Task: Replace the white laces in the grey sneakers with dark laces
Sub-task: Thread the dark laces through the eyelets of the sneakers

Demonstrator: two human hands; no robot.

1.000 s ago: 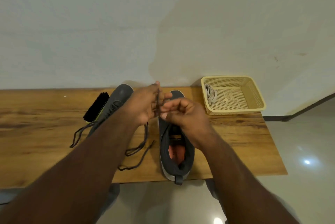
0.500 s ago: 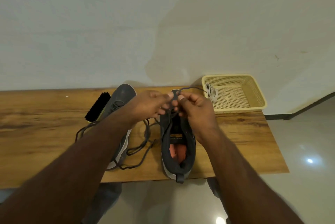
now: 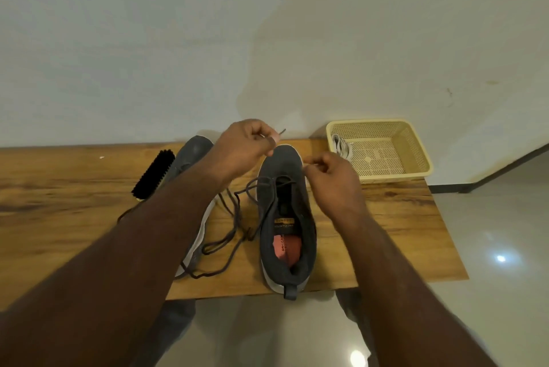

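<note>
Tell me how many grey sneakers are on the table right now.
2. One sneaker lies mid-table between the forearms, opening toward the camera. The other sneaker lies to its left beside the black brush, largely hidden under the left forearm.

Plain indoor room — wooden table (image 3: 59, 203), bare wall (image 3: 178, 39), tiled floor (image 3: 490, 233)
</note>
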